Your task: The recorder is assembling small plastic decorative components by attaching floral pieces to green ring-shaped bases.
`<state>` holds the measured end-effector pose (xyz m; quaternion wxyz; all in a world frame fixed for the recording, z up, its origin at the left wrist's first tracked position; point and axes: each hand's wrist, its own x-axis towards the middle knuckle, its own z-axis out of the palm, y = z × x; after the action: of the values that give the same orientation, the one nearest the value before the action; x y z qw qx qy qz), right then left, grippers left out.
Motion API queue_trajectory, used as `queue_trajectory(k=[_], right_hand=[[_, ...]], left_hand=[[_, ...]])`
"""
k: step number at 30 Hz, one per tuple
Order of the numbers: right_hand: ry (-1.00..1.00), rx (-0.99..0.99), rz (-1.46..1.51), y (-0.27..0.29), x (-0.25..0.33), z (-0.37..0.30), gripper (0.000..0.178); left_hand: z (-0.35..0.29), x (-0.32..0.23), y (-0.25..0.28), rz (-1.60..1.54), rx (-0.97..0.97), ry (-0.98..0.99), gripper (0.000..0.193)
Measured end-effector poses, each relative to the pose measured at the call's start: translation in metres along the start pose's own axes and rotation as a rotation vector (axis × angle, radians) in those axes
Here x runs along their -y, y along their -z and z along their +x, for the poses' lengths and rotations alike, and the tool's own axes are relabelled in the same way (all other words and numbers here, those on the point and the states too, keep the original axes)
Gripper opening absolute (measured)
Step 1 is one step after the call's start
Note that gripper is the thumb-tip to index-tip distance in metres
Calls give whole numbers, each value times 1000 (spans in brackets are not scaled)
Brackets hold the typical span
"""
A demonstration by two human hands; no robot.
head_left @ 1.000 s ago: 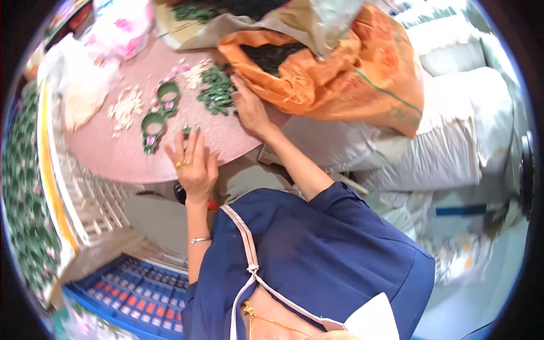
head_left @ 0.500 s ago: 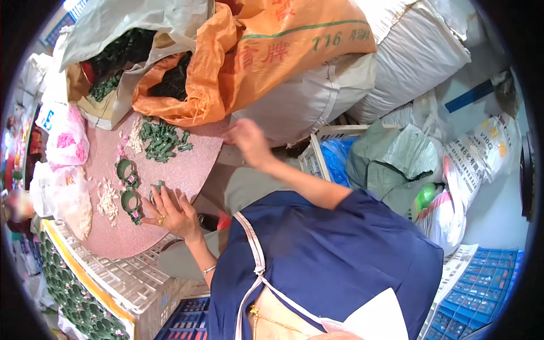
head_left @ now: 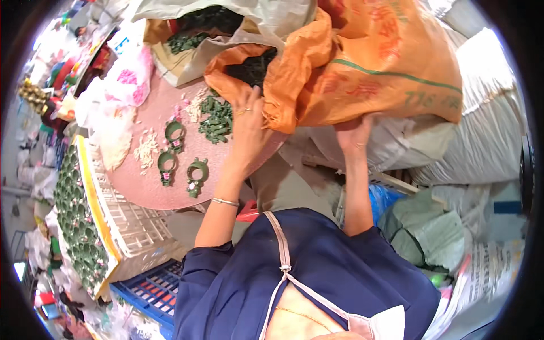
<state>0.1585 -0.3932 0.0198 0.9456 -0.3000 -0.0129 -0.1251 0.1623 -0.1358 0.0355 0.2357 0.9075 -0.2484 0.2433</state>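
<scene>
My left hand is at the mouth of a large orange woven sack, its fingers closed on the rolled rim. Dark pieces show inside the opening. Under the sack's lower side, my right hand holds it from below, its fingertips hidden by the fabric. Three green plastic rings with small pink and white flowers, one of them the nearest ring, lie on the pink round table. A pile of small green pieces lies beside my left hand.
Pale slivers lie in a heap on the table. A clear bag and a bag with pink pieces stand at its left edge. A crate tray of green rings is at the left; white sacks crowd the right.
My left hand has left the ring on the table and moved up to the orange sack's mouth. My right hand has gone under the sack. The view has shifted.
</scene>
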Motion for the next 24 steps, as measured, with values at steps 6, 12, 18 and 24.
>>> queue_trajectory(k=[6, 12, 18, 24], right_hand=[[-36, -93, -36, -36, 45, 34, 70], [-67, -35, -97, -31, 28, 49, 79], [-99, -285, -138, 8, 13, -28, 59], [283, 375, -1001, -40, -22, -139, 14]], left_hand=[[26, -38, -38, -595, -71, 118, 58], [13, 1, -79, -301, -260, 87, 66], [-23, -44, -42, -218, -198, 118, 40], [-52, -51, -57, 142, -302, 195, 27]])
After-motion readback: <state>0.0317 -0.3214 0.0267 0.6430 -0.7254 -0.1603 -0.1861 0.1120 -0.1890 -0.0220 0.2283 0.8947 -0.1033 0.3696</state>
